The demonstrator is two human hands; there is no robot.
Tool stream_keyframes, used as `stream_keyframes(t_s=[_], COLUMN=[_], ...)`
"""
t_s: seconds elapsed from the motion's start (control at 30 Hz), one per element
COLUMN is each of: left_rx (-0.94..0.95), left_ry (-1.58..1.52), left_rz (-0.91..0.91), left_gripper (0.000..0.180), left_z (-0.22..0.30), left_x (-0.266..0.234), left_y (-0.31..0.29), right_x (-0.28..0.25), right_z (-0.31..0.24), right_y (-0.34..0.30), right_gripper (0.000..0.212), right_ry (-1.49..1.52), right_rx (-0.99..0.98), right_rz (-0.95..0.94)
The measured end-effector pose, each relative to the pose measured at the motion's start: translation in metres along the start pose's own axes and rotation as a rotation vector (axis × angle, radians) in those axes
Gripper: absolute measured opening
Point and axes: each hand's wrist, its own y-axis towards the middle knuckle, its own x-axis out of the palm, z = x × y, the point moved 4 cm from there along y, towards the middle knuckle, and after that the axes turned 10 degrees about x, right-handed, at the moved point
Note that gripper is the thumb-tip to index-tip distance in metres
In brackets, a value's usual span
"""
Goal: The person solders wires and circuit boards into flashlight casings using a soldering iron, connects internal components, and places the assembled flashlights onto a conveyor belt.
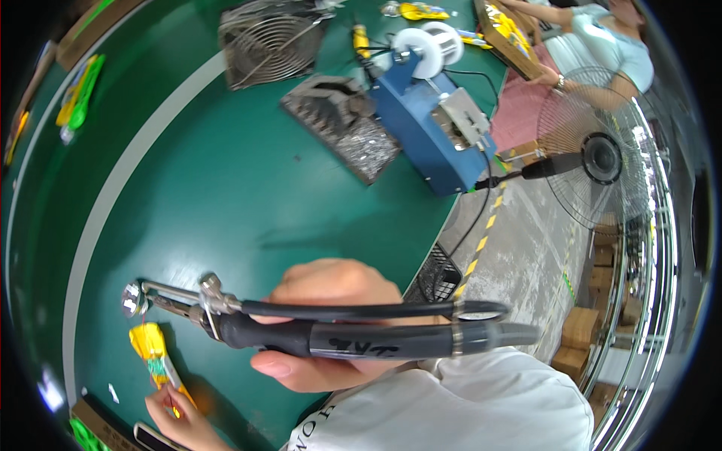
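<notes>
My right hand (338,282) is wrapped round a black soldering iron (353,340) with a thin solder-feed tube clamped along it. The iron lies level across the view, its tip pointing left. At the tip is a small round silver part (134,299), joined by a thin red wire to a yellow plastic piece (148,342); whether tip and part touch, I cannot tell. My left hand (180,421) pinches the lower end of that yellow piece, which stands at a slant over the green table (188,195).
Farther back are a blue solder feeder (421,143) with white spools (421,52), a grimy iron stand (338,124) and a boxy fan (274,45). Yellow and green pieces (81,98) lie far left. A phone (154,437) lies near left. A co-worker (602,52) holds a carton (508,37) beside a floor fan (602,158).
</notes>
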Motion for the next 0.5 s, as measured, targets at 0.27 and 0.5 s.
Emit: stream_keyframes(t_s=[0.27,0.5], left_rx=[0.016,0.048], left_ry=[-0.025,0.007], left_rz=[0.065,0.107], left_gripper=[0.013,0.019], left_z=[0.013,0.006], left_x=[0.009,0.004], left_y=[0.005,0.001], right_x=[0.044,0.078], right_z=[-0.035,0.009], right_y=[0.022,0.011], right_gripper=[0.028,0.011], right_ry=[-0.322,-0.263], right_rx=[-0.097,-0.031], right_rz=[0.239,0.091])
